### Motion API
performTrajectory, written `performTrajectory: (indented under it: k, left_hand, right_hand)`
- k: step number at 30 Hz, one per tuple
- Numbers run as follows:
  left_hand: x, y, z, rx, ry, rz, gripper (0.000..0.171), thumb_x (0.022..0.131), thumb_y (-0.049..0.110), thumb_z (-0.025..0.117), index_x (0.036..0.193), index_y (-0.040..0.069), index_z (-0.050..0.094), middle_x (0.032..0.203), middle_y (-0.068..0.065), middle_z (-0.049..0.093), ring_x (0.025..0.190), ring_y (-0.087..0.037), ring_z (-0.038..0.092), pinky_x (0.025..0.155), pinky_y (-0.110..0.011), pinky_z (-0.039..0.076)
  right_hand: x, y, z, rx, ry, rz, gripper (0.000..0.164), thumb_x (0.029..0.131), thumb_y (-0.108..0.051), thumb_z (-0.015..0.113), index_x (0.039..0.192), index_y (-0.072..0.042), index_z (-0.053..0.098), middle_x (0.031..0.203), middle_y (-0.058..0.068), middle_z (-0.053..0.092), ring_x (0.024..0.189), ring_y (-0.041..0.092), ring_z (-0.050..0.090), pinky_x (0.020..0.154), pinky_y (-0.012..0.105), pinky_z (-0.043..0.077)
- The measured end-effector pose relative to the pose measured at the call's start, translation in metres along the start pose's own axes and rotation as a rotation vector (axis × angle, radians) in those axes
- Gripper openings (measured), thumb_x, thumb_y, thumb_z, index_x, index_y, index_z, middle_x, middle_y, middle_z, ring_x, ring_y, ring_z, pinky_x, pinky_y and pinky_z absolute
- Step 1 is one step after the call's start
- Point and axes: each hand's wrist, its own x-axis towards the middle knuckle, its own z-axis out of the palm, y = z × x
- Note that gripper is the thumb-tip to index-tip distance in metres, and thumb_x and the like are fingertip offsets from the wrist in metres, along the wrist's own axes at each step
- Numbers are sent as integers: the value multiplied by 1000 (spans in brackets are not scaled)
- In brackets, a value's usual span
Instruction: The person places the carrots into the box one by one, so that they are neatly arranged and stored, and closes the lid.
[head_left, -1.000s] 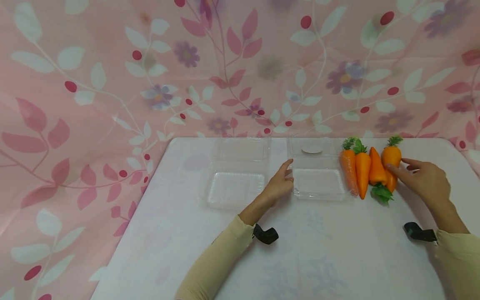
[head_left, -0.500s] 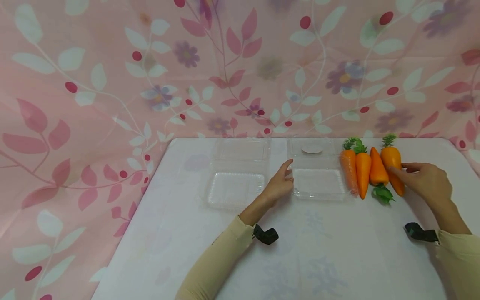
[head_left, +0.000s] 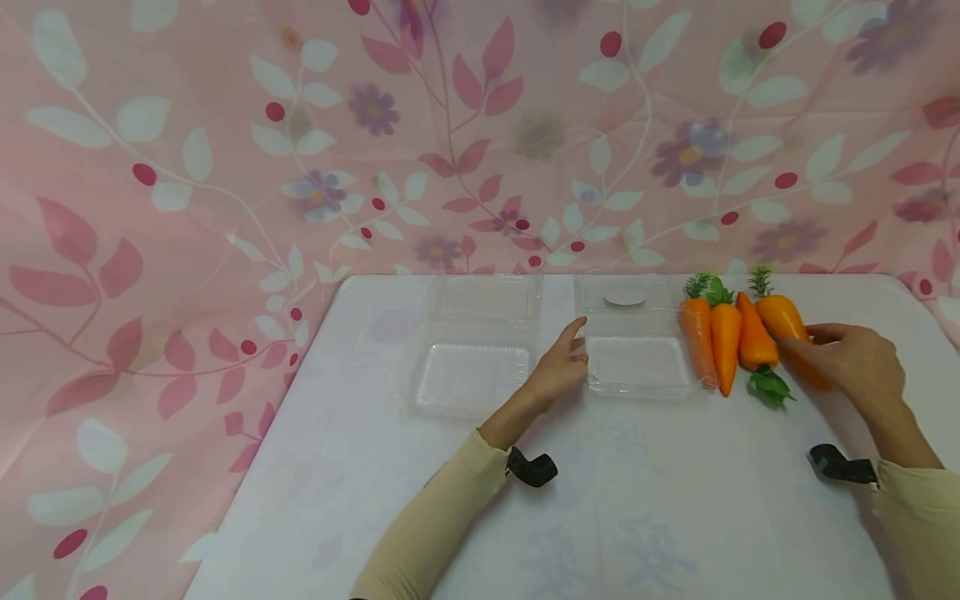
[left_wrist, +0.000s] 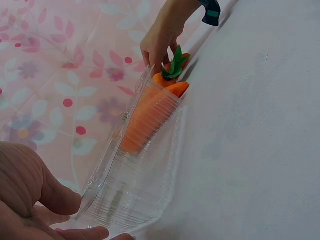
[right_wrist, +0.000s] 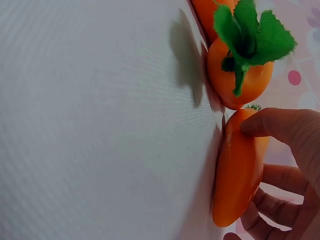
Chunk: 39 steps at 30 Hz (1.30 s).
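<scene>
Several orange toy carrots with green tops lie in a row at the table's back right. My right hand (head_left: pixel 843 360) grips the rightmost carrot (head_left: pixel 780 319), thumb on top (right_wrist: pixel 280 125) and fingers curled under it (right_wrist: pixel 239 170); its tip slants out to the right. Beside it lies a carrot (head_left: pixel 753 337) with its leaves (right_wrist: pixel 247 35) pointing toward me, then two more carrots (head_left: pixel 712 342). My left hand (head_left: pixel 558 367) rests with relaxed fingers against the left edge of a clear open plastic box (head_left: pixel 637 367), whose corner (left_wrist: pixel 135 185) sits by my thumb (left_wrist: pixel 62 196).
A second clear open box (head_left: pixel 471 379) stands left of my left hand. Both lids (head_left: pixel 487 298) lie flat behind. The white table (head_left: pixel 637 517) ends at a pink floral cloth backdrop (head_left: pixel 225 167). Black wrist straps (head_left: pixel 531 468) sit on both sleeves.
My right hand has closed round the rightmost carrot and swung its tip out to the right, away from the row. The left hand has not moved.
</scene>
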Motion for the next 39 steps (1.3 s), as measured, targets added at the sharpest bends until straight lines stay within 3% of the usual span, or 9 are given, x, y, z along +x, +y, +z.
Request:
performTrajectory:
  k: [11, 21, 33, 39]
  left_hand:
    - [1, -1, 0, 14, 2, 9, 63, 95, 3, 45, 155, 17, 31, 147, -21, 45, 131, -30, 48, 107, -44, 38]
    - [1, -2, 0, 28, -1, 10, 62, 96, 5, 45, 155, 17, 30, 147, -20, 45, 133, -30, 47, 108, -45, 37]
    - [1, -3, 1, 15, -14, 11, 63, 97, 4, 45, 156, 16, 29, 149, -21, 43, 133, -32, 46, 108, -47, 37]
    - [2, -4, 1, 27, -8, 12, 61, 98, 4, 44, 156, 17, 29, 149, -20, 43, 134, -30, 45, 109, -46, 36]
  right_hand:
    - [0, 2, 0, 27, 28, 12, 77, 89, -57, 63, 125, 11, 56, 117, 36, 55, 95, 48, 49, 60, 42, 42]
    - [-3, 3, -2, 12, -39, 43, 82, 91, -57, 61, 131, 14, 50, 125, 39, 46, 103, 52, 43, 71, 54, 44]
    - [-5, 10, -5, 16, -26, 42, 84, 89, -60, 60, 131, 12, 52, 128, 39, 47, 99, 50, 45, 65, 46, 38]
    - [-11, 5, -13, 42, 2, 35, 82, 90, -59, 60, 129, 13, 53, 120, 37, 52, 95, 45, 44, 64, 42, 36]
